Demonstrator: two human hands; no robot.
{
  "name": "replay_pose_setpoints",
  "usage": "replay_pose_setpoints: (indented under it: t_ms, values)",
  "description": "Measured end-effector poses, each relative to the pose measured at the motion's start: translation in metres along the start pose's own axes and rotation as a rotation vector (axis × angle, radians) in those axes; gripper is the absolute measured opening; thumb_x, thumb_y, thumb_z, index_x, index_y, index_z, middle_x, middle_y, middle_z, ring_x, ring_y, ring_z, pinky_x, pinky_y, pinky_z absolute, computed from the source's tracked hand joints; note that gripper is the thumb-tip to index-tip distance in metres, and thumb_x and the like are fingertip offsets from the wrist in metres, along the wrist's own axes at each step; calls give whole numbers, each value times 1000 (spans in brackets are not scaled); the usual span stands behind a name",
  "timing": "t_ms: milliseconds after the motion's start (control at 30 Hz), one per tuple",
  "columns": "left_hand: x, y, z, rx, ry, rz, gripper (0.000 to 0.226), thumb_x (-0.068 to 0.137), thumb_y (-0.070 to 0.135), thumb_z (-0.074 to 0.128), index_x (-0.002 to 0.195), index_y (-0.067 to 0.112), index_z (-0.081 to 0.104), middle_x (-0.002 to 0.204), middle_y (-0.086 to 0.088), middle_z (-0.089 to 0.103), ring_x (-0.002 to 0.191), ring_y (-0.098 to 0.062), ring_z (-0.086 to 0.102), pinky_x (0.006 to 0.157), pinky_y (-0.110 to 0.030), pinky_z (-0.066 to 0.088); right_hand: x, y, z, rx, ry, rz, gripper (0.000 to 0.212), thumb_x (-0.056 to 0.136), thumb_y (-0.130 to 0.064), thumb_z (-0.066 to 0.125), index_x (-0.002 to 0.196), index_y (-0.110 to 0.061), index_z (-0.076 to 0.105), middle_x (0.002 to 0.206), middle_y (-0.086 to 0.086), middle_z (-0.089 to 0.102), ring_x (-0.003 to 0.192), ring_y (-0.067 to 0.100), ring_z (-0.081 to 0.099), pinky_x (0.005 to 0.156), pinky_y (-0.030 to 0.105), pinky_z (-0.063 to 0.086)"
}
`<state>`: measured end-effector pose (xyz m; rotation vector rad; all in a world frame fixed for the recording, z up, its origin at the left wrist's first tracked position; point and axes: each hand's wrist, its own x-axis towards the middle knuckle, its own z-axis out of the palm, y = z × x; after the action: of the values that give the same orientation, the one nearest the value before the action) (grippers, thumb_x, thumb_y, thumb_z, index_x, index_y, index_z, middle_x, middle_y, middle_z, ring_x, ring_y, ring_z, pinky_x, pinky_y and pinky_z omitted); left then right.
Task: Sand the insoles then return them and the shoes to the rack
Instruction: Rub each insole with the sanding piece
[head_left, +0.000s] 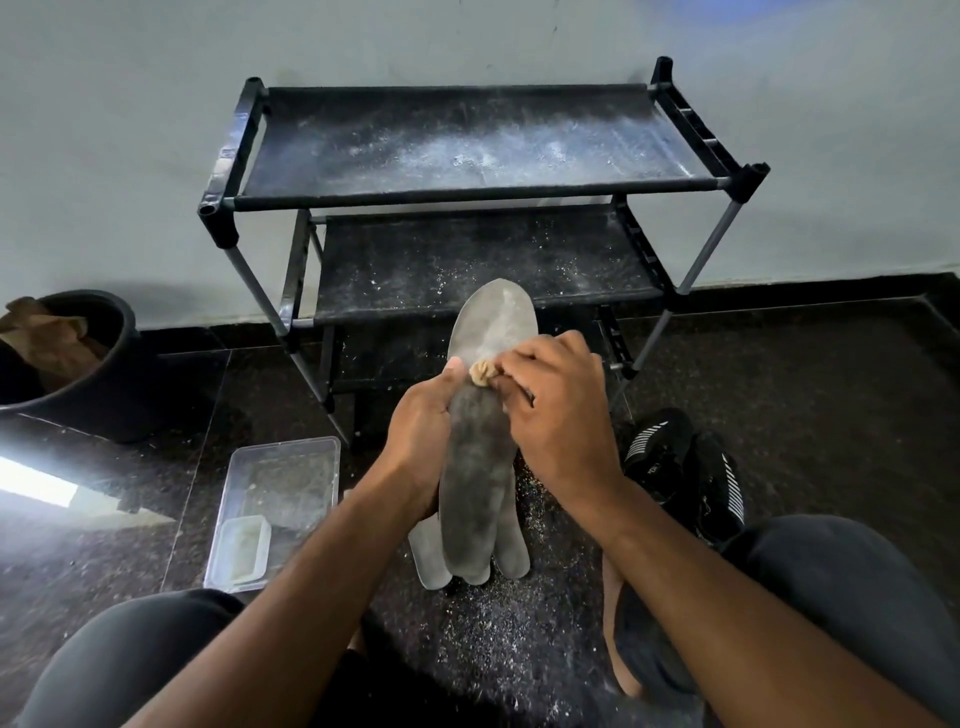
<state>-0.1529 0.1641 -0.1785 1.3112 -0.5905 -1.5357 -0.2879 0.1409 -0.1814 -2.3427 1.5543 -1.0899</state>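
Note:
A long grey insole (475, 467) stands nearly upright in front of me, toe end up. My left hand (418, 441) grips its middle from the left side. My right hand (556, 415) pinches a small crumpled tan piece of sandpaper (482, 372) against the insole's face. Two more pale grey insoles (428, 556) lie on the floor behind its heel end. A pair of black shoes (685, 467) with white stripes sits on the floor to the right. The black shoe rack (467, 195) stands ahead against the wall, its shelves dusted white.
A clear plastic tray (275, 509) with a small container inside lies on the floor at the left. A black bucket (78, 364) holding brown material stands at the far left. Grey dust covers the dark floor (493, 639) between my knees. A slipper (623, 639) lies by my right leg.

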Motion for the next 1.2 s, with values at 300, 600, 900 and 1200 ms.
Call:
replay_pose_setpoints:
  t_ms: [300,600,900,1200]
  values:
    - [-4,1,0,-81,37,-49,40,108,29,53,87,2,74,72,-9,73,63,-15,72,58,-22,58,-9,-15,9,-42,-72,-104,22,95,-20,52,96,-17,73,97,-10,63,93,17,50,76,38,41]
    - [-6,1,1,-137,59,-83,46,109,32,49,117,-7,73,106,-22,76,96,-28,75,91,-39,58,-10,-10,9,-14,-55,-21,13,94,-17,61,95,-18,73,93,-11,62,90,15,48,76,39,42]
    - [-6,-1,5,-133,7,-120,33,104,27,55,98,4,77,87,-12,76,82,-20,74,78,-32,56,-14,-19,12,12,-122,-30,19,87,-16,59,95,-16,75,88,-9,62,88,17,50,74,41,43]
    - [-4,-2,5,-88,45,-95,33,106,26,55,103,0,76,90,-12,78,83,-19,76,74,-27,58,-14,-19,13,85,-135,2,17,88,-15,57,93,-15,73,85,-9,57,85,15,48,75,41,47]
